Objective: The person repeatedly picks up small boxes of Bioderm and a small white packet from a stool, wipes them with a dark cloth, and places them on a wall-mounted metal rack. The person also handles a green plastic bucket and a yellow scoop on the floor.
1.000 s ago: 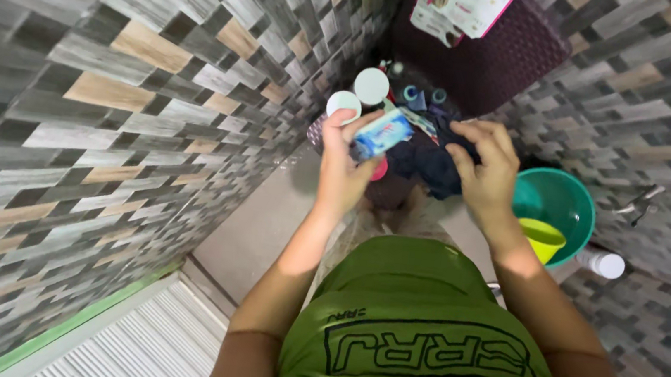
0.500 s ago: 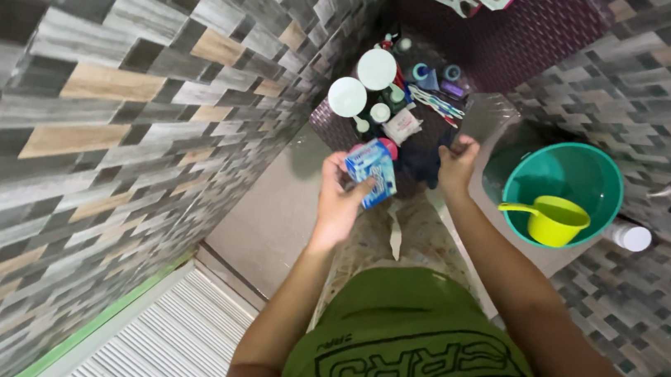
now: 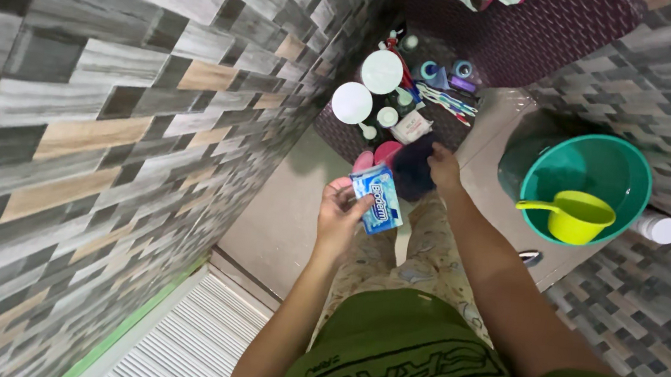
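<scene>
While the scene is being viewed from the head camera, a narrow tiled corner is being shown, with patterned grey and tan wall tiles (image 3: 111, 107) filling the left side. A dark woven basket (image 3: 341, 135) is being crowded by round white lids (image 3: 352, 102), small bottles and toothbrushes (image 3: 444, 100), and it is standing just beyond both hands. To the right, a teal bucket (image 3: 558, 166) is being occupied by a yellow-green scoop (image 3: 577, 218), whose handle is pointing left; a white bottle (image 3: 659, 228) is lying beside the bucket against the far wall. A white ribbed mat (image 3: 186, 347) is being seen at the lower left, next to a green strip.

A small blue and white packet (image 3: 378, 201) is being held in the left hand (image 3: 341, 218), with the grip clenched on it: the thumb is being pressed on its face and the fingers are being curled behind. The packet is being kept tilted, above the person's patterned trousers and just short of the basket. A dark blue cloth (image 3: 414, 168) is being pinched by the right hand (image 3: 443, 168), whose grip is closed on its edge, directly above the packet and beside a pink object (image 3: 385, 152).
</scene>
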